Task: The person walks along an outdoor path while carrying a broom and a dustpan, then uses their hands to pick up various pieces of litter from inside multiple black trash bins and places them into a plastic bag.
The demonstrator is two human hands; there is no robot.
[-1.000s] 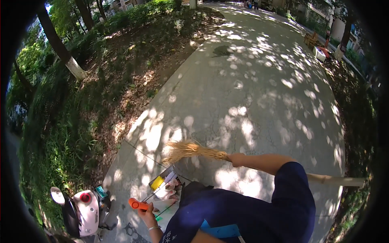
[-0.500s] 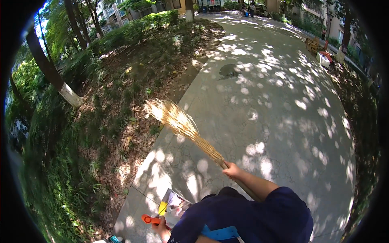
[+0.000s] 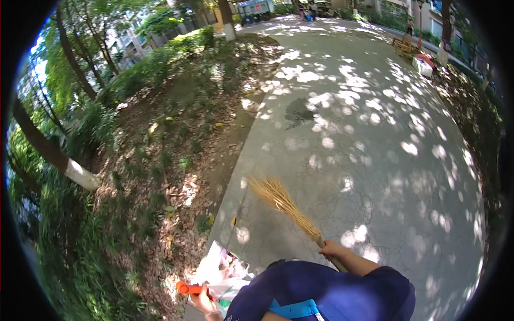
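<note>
My right hand (image 3: 332, 250) is closed round the shaft of a straw broom (image 3: 289, 207), just behind its bound part. The broom's bristles point forward and left, over the concrete path (image 3: 375, 176); whether they touch it I cannot tell. At the lower left my left hand (image 3: 202, 300) grips an orange handle (image 3: 187, 289) with a rounded end. Beside this hand is a whitish, shiny holder (image 3: 215, 262) with pale and pinkish litter in it; its exact kind I cannot make out. A yellow leaf (image 3: 234, 221) lies on the path, left of the bristles.
Left of the path runs a bed of dry leaves (image 3: 187, 198) and grass, with a white-based tree trunk (image 3: 80, 174). A dark patch (image 3: 300, 112) marks the concrete ahead. Wooden furniture (image 3: 404, 47) and a white box (image 3: 423, 65) stand at the far right edge.
The broom's bristles have swung rightward and nearer to me, from the leaf bed's edge to over the concrete. My right hand has moved right and lower; both hands keep their grip.
</note>
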